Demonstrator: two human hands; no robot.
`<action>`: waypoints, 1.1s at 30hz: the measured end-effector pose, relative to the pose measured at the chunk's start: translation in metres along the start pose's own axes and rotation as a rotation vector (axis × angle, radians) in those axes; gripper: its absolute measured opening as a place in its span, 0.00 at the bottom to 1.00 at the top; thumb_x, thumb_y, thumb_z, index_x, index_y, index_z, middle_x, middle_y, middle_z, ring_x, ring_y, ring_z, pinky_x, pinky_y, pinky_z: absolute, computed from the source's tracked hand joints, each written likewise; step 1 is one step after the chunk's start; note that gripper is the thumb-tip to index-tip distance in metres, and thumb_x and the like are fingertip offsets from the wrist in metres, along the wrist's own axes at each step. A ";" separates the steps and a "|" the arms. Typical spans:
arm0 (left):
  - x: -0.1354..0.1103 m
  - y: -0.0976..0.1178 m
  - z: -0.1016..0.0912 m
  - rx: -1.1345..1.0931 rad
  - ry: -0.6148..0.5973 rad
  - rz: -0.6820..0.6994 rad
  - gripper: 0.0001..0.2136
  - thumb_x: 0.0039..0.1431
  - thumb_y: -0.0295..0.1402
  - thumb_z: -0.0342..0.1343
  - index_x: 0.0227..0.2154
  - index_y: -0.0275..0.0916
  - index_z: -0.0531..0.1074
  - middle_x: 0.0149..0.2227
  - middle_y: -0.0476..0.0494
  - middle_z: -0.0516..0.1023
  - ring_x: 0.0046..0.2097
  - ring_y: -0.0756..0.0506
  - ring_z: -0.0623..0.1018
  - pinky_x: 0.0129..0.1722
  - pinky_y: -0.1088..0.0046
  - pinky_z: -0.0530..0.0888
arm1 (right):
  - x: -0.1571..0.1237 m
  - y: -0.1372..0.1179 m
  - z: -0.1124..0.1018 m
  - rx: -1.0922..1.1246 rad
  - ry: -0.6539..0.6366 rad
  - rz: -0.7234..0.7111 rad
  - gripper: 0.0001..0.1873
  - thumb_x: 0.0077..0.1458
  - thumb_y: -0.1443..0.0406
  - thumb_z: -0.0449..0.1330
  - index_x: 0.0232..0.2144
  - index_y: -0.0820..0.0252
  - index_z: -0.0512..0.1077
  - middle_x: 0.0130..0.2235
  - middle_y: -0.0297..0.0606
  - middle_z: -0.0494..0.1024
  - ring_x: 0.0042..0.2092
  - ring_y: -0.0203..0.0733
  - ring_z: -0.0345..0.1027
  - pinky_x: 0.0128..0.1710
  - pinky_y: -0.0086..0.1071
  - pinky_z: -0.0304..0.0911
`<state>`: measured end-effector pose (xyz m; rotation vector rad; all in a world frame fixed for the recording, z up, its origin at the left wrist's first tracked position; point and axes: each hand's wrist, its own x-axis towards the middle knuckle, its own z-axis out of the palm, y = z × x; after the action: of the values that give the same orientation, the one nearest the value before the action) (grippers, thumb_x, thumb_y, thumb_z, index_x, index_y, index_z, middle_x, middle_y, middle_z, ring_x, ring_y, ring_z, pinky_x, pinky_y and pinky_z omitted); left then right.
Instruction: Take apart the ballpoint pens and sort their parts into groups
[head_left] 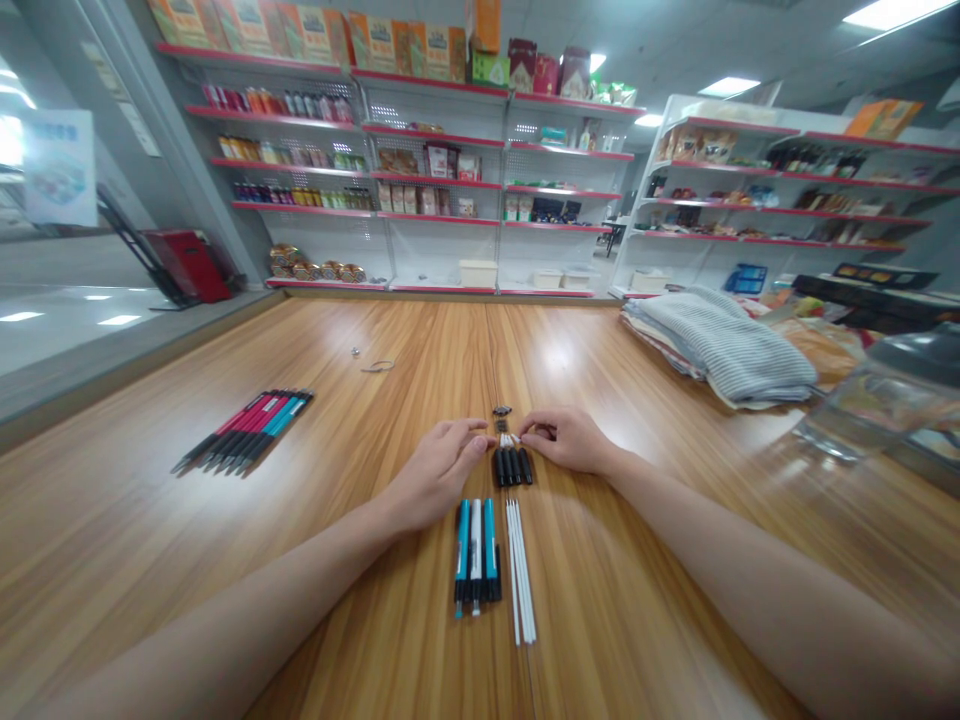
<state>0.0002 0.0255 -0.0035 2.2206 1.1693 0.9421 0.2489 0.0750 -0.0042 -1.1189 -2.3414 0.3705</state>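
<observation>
Shop shelving (442, 250) with red-edged tiers stands along the far wall, stocked with boxed and bagged goods; nearer, a long wood-grain table (150, 540) runs out from the person. Both bare hands work close together at its middle; the left hand (439, 470) comes in from the near left, its fingers curled and drawn together, the fingertips (484, 437) just beside a cluster of white-tipped black pen barrels (510, 466); the right hand (566, 440) comes in from the right, thumb and forefinger pressed toward the white tips (whether they pinch one, or only touch it, is too small to tell). That cluster lies between the hands, its barrels side by side, their long axes running away from the person, black ends near and white ends far; the right fingertips look slightly closer to it. Tiny dark parts (502, 410) sit just beyond; just nearer lie teal-and-white pens (475, 555) and a bundle of thin white sticks (520, 570), both roughly parallel to the cluster. Well off to the left fans a row of pink and teal mechanical pencils (251, 432); farther out lie a small metal bit (355, 352) and a thin loop (377, 366); on the right sit a folded striped cloth (720, 345) and a glass container (877, 405).
</observation>
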 end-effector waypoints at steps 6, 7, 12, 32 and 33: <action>0.001 0.001 -0.001 0.016 -0.005 0.005 0.20 0.67 0.42 0.39 0.49 0.40 0.71 0.54 0.41 0.70 0.57 0.42 0.66 0.60 0.59 0.61 | 0.000 0.000 0.001 -0.001 -0.010 -0.009 0.07 0.56 0.62 0.58 0.35 0.57 0.76 0.23 0.30 0.70 0.25 0.31 0.59 0.27 0.26 0.50; 0.001 0.002 -0.001 0.017 -0.006 0.006 0.20 0.67 0.42 0.38 0.49 0.40 0.71 0.54 0.41 0.71 0.57 0.42 0.66 0.59 0.59 0.61 | 0.000 0.000 0.001 0.001 -0.009 -0.012 0.07 0.56 0.62 0.58 0.35 0.57 0.76 0.23 0.30 0.70 0.25 0.31 0.59 0.27 0.26 0.50; 0.000 0.001 -0.001 0.005 -0.005 0.008 0.20 0.67 0.42 0.38 0.50 0.40 0.70 0.54 0.42 0.70 0.57 0.42 0.66 0.59 0.59 0.61 | 0.000 -0.001 0.001 0.015 -0.004 -0.007 0.08 0.56 0.61 0.59 0.34 0.57 0.76 0.24 0.31 0.71 0.25 0.31 0.59 0.27 0.26 0.50; 0.001 0.001 -0.001 0.001 -0.009 0.002 0.19 0.67 0.41 0.39 0.50 0.39 0.69 0.54 0.41 0.71 0.58 0.42 0.67 0.59 0.59 0.62 | -0.004 0.001 -0.006 0.078 -0.116 -0.091 0.03 0.43 0.72 0.56 0.24 0.60 0.65 0.23 0.28 0.65 0.24 0.30 0.56 0.25 0.25 0.50; 0.001 0.001 -0.001 0.001 -0.008 0.003 0.19 0.67 0.41 0.39 0.50 0.39 0.69 0.54 0.41 0.71 0.57 0.42 0.67 0.59 0.59 0.62 | -0.004 0.001 -0.007 0.078 -0.125 -0.100 0.03 0.43 0.71 0.56 0.24 0.60 0.64 0.23 0.28 0.64 0.24 0.30 0.55 0.25 0.25 0.50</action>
<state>0.0003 0.0258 -0.0020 2.2256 1.1636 0.9326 0.2550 0.0726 -0.0002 -0.9625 -2.4579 0.5037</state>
